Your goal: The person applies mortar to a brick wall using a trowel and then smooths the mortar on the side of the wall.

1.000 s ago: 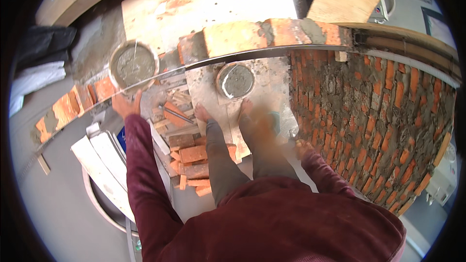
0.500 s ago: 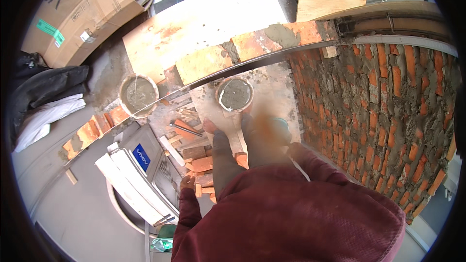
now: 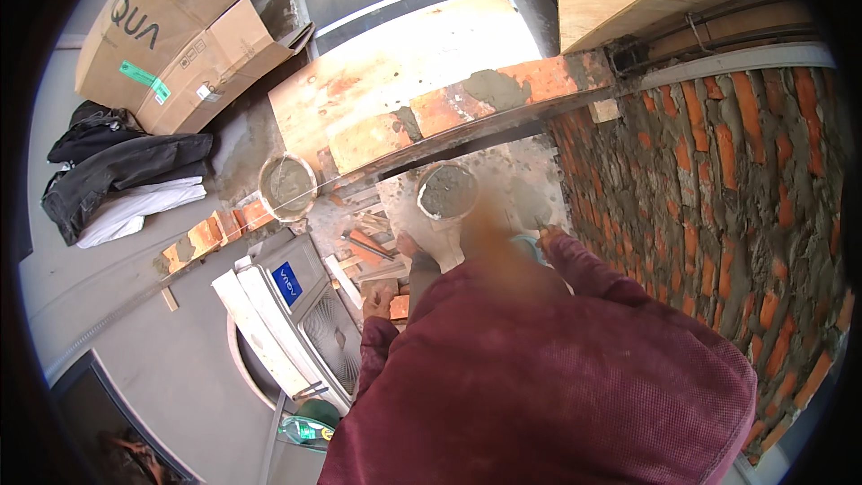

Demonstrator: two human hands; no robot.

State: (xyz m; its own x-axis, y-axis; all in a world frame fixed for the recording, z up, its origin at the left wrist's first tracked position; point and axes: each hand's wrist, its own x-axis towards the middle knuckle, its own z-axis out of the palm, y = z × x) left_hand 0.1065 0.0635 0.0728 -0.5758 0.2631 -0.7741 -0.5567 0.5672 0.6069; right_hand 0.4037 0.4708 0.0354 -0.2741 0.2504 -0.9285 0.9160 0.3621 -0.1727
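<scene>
My left hand (image 3: 378,302) is low beside the pile of bricks, its fingers bent round a dull brown brick (image 3: 384,286). An orange brick (image 3: 400,307) lies just right of that hand. Over the mortar-stained board, my right hand (image 3: 549,235) is closed on what looks like a trowel (image 3: 539,214); its grey blade is hard to tell from the mortar behind. Beside that hand shows part of a light-blue rim (image 3: 528,247), mostly covered by an orange-brown blur. Ahead of my feet stands a round bucket (image 3: 420,198) of grey mortar.
A low brick wall (image 3: 364,136) with mortar patches crosses ahead. Another mortar bucket (image 3: 309,174) stands at left. A white appliance unit (image 3: 314,280) is close to my left arm. A rough brick wall (image 3: 696,216) rises on the right. Cardboard boxes (image 3: 184,45) are far left.
My body leans further forward. My right hand has moved forward over the board, and my left hand has moved forward and right onto the bricks. The whole view has shifted.
</scene>
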